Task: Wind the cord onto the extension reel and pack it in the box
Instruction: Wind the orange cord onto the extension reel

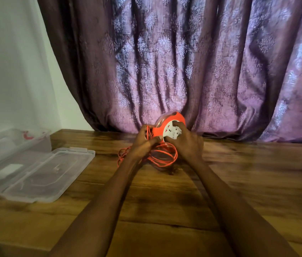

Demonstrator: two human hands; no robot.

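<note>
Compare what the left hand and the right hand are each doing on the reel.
The left hand grips the orange side of the reel together with strands of the cord; the right hand lies on the white socket face, its fingers curled over it. The left hand touches cord; the right appears to touch only the reel. Both hold the reel near the curtain.

Purple patterned curtain — draped onto wooden table, white wall at left

Curtain blocks behind reel; box far left.
</note>
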